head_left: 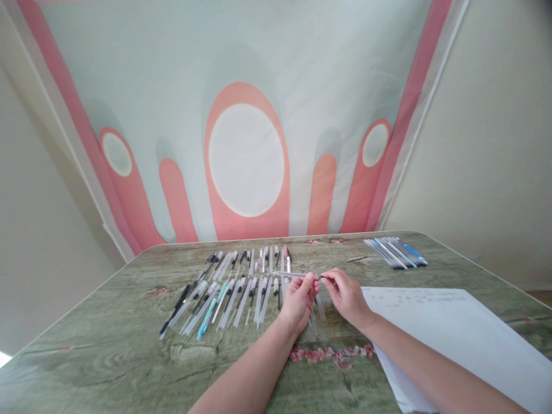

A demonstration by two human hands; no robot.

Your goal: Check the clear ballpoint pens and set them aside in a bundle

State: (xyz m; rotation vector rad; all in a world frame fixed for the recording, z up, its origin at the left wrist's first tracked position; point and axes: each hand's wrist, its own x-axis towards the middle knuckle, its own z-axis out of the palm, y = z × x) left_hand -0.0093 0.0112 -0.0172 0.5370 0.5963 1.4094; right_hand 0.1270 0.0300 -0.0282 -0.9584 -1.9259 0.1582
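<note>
A slim translucent pen (293, 275) lies level above the table, its far end pointing left. My left hand (301, 299) is closed round its barrel near the right end. At the dark tip of that same pen, the fingers of my right hand (344, 290) are pinched together. Below and to the left are two rows of pen parts: clear barrels, caps and dark refills in the back row (224, 263), and more in the front row (237, 302). A turquoise pen (207, 318) lies among the front ones.
Several assembled-looking pens (394, 253) lie side by side at the back right of the wood-patterned table (107, 345). A large white sheet with faint writing (452, 339) lies under and beside my right forearm. Behind the table hangs a patterned backdrop (245, 161).
</note>
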